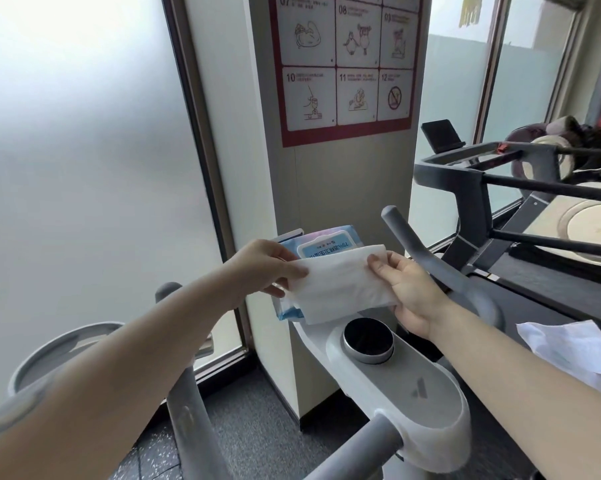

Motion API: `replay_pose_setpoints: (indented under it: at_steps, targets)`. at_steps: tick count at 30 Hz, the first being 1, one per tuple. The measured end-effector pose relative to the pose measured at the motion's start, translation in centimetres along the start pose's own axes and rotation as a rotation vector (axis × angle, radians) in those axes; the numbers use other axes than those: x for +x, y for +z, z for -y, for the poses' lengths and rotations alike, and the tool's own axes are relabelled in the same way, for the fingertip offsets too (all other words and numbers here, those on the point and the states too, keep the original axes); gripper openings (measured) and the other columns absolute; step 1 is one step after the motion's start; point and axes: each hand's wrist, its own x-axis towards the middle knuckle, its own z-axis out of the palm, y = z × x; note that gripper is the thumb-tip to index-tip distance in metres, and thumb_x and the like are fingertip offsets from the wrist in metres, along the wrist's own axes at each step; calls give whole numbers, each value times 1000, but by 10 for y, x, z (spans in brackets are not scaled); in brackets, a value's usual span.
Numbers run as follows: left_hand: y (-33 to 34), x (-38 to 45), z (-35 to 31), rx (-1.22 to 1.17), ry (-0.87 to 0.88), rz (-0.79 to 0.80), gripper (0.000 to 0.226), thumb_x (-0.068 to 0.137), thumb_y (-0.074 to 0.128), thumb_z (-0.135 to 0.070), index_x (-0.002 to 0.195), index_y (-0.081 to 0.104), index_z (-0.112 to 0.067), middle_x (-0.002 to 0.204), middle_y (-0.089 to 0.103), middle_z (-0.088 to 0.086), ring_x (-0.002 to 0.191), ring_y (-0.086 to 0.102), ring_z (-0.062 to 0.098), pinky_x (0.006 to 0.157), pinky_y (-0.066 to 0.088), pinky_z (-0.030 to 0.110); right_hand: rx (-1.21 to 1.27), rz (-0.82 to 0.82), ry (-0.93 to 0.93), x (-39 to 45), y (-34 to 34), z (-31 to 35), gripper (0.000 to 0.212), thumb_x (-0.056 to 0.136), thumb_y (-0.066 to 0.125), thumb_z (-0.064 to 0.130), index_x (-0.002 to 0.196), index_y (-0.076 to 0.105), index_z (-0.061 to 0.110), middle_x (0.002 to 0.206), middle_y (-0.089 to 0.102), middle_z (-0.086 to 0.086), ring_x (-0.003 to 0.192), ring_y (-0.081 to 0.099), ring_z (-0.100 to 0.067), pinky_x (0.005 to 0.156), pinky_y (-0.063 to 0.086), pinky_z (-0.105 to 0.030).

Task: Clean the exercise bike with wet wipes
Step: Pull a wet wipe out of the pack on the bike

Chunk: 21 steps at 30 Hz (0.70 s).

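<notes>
From the head view, both hands pinch a wet wipe [340, 285] at its ends, left hand [268, 268] at nine o'clock, right hand [410, 292] at three, above the exercise bike [413, 386] console, so wiping looks not yet begun.

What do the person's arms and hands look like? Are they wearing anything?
Both forearms are bare: no long sleeves, gloves, watch or rings show. The left hand and right hand have short, plain nails. A bit of white cloth, maybe a short sleeve, shows by the right arm.
</notes>
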Motion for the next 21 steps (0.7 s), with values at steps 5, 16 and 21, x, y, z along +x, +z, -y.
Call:
replay_pose_setpoints:
  at_steps: [5, 16, 21]
  targets:
    - [3, 2, -1, -23, 17, -34, 7, 82, 72, -12, 79, 68, -8, 77, 68, 6, 65, 63, 15, 63, 57, 23, 91, 103, 175, -4, 5, 5, 40, 78, 66, 26, 112, 65, 6, 106, 70, -12, 82, 69, -20, 67, 59, -27]
    - [4, 4, -3, 22, 18, -32, 9, 86, 70, -16, 83, 70, -8, 77, 68, 11, 71, 63, 24, 70, 57, 31, 10, 8, 167, -5, 7, 5, 48, 67, 74, 28, 108, 67, 3, 99, 72, -13, 76, 70, -21, 59, 57, -28]
    - [9, 4, -8, 20, 11, -65, 15, 91, 62, -16, 87, 68, -3, 74, 65, 13, 72, 60, 29, 72, 56, 35, -49, -77, 96, -2, 11, 5, 15, 81, 71, 23, 84, 66, 9, 70, 72, -2, 59, 68, -14, 54, 57, -25]
